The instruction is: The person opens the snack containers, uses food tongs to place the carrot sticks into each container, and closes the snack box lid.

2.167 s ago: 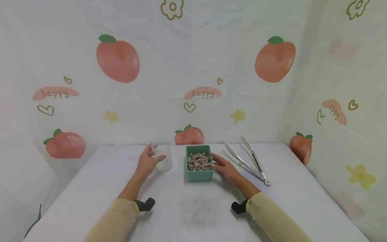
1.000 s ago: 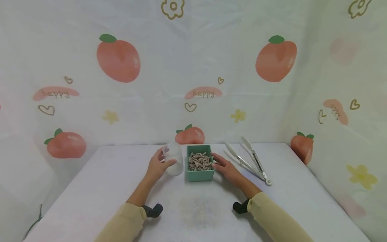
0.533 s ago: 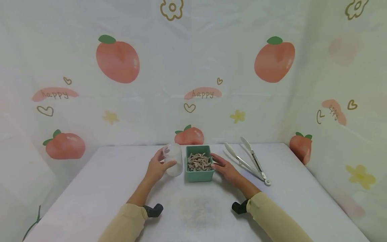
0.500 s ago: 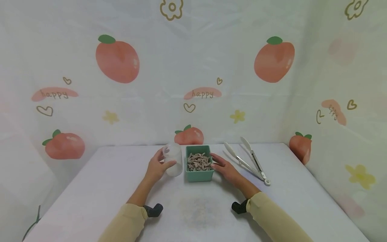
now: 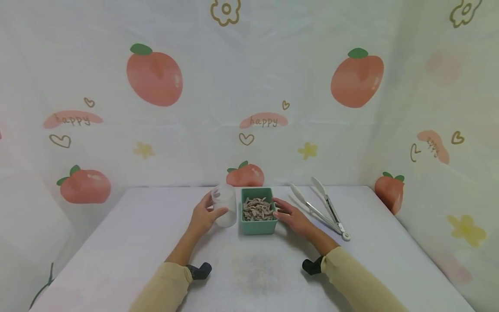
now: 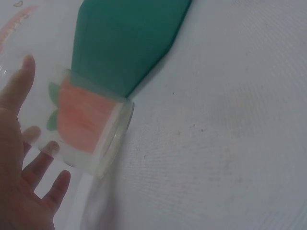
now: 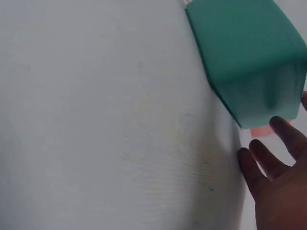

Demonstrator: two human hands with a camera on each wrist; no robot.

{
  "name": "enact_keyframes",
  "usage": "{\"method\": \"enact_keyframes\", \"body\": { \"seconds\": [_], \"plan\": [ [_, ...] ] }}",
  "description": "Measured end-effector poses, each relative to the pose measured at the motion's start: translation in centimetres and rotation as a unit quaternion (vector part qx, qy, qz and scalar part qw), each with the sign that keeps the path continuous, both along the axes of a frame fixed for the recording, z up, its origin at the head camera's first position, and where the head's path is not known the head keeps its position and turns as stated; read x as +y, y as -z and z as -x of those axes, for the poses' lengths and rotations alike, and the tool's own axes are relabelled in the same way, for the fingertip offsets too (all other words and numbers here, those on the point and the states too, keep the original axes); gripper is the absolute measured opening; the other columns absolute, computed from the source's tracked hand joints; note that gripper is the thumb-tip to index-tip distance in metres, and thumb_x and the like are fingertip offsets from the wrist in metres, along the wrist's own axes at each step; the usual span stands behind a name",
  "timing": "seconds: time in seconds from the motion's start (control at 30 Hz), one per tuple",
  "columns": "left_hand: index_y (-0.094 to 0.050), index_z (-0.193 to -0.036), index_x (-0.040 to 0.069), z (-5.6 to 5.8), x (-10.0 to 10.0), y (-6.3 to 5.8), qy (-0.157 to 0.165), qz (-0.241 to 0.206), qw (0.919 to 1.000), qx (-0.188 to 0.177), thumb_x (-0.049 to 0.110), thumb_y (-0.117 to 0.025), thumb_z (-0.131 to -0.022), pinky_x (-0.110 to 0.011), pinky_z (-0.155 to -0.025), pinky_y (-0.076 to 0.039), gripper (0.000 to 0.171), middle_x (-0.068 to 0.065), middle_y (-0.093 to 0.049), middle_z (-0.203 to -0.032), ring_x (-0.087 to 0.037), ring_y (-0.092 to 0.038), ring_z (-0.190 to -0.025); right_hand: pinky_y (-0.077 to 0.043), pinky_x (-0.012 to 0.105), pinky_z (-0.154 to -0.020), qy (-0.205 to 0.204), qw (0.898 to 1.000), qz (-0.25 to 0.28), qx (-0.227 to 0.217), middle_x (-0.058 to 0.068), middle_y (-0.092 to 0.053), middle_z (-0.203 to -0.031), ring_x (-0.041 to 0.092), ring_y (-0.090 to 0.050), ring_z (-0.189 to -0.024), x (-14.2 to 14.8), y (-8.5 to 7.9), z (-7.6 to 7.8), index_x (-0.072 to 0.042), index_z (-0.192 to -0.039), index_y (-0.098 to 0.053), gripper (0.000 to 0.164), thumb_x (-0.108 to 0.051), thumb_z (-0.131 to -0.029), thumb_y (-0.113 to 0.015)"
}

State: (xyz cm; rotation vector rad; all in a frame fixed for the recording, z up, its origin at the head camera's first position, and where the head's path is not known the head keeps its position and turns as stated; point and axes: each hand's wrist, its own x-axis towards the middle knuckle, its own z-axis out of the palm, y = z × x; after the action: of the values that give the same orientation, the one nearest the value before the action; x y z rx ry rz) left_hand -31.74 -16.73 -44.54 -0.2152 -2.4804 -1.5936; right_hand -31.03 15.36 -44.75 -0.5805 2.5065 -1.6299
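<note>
A clear cylindrical jar stands on the white table, left of a green rectangular box. My left hand holds the jar from its left side, thumb in front and fingers behind; the left wrist view shows the fingertips through its transparent wall. Greyish-brown, twig-like pieces fill part of the box. At the box's right wall rests my right hand, its fingers loosely spread along the side. In the right wrist view those fingertips are close to the box's green wall.
Metal tongs with pale tips lie spread on the table to the right of my right hand. A white curtain with printed peaches rises behind the table's back edge. A faint brownish stain marks the front middle of the table.
My left hand has brought the jar rightward, close beside the green box, and has held it there since about a second ago. The right hand and the box stay in place.
</note>
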Motion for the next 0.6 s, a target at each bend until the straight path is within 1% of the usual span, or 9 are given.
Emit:
{"method": "enact_keyframes", "body": {
  "seconds": [0.1,0.27,0.4,0.47,0.6],
  "plan": [
    [-0.038,-0.148,0.015,0.0,-0.1,0.0,-0.001,0.001,1.0000,0.006,0.035,-0.080,-0.081,-0.049,-0.096,-0.047,0.082,-0.013,-0.053,-0.137,-0.033,-0.054,-0.119,-0.033,0.058,-0.105,-0.004,1.000,-0.026,0.012,0.018,-0.043,-0.147,0.041,-0.042,-0.130,0.2,-0.6,0.2,-0.011,-0.148,-0.041,0.057,-0.029,-0.097,-0.060],
    [-0.041,-0.146,0.016,0.0,-0.3,0.1,-0.002,0.008,0.9999,0.011,0.039,-0.081,-0.079,-0.047,-0.098,-0.046,0.081,-0.012,-0.056,-0.135,-0.030,-0.053,-0.120,-0.039,0.054,-0.102,-0.005,0.998,-0.058,-0.009,0.011,-0.044,-0.147,0.038,-0.043,-0.130,0.6,-1.5,0.8,-0.014,-0.144,-0.048,0.054,-0.030,-0.095,-0.063],
    [-0.042,-0.145,0.015,0.1,-0.4,-0.1,0.002,0.012,0.9998,0.018,0.042,-0.081,-0.078,-0.046,-0.098,-0.046,0.082,-0.012,-0.056,-0.135,-0.029,-0.053,-0.121,-0.046,0.049,-0.095,-0.013,0.994,-0.100,-0.027,0.014,-0.046,-0.145,0.036,-0.048,-0.127,0.4,-3.3,1.0,-0.011,-0.143,-0.049,0.052,-0.028,-0.095,-0.062],
    [-0.043,-0.145,0.015,0.1,-0.4,-0.2,0.004,0.015,0.9997,0.018,0.042,-0.081,-0.077,-0.046,-0.098,-0.046,0.082,-0.011,-0.056,-0.135,-0.029,-0.053,-0.121,-0.046,0.049,-0.095,-0.026,0.991,-0.125,-0.037,0.016,-0.046,-0.144,0.035,-0.048,-0.127,0.4,-4.4,1.0,-0.009,-0.143,-0.048,0.052,-0.028,-0.096,-0.061],
    [-0.043,-0.144,0.015,0.1,-0.5,-0.4,0.008,0.018,0.9997,0.014,0.040,-0.082,-0.077,-0.046,-0.097,-0.046,0.081,-0.012,-0.057,-0.133,-0.029,-0.054,-0.120,-0.043,0.051,-0.098,-0.054,0.982,-0.179,-0.021,0.016,-0.051,-0.139,0.035,-0.047,-0.128,0.2,-6.1,1.5,-0.004,-0.140,-0.050,0.050,-0.029,-0.097,-0.059]
  ]
}}
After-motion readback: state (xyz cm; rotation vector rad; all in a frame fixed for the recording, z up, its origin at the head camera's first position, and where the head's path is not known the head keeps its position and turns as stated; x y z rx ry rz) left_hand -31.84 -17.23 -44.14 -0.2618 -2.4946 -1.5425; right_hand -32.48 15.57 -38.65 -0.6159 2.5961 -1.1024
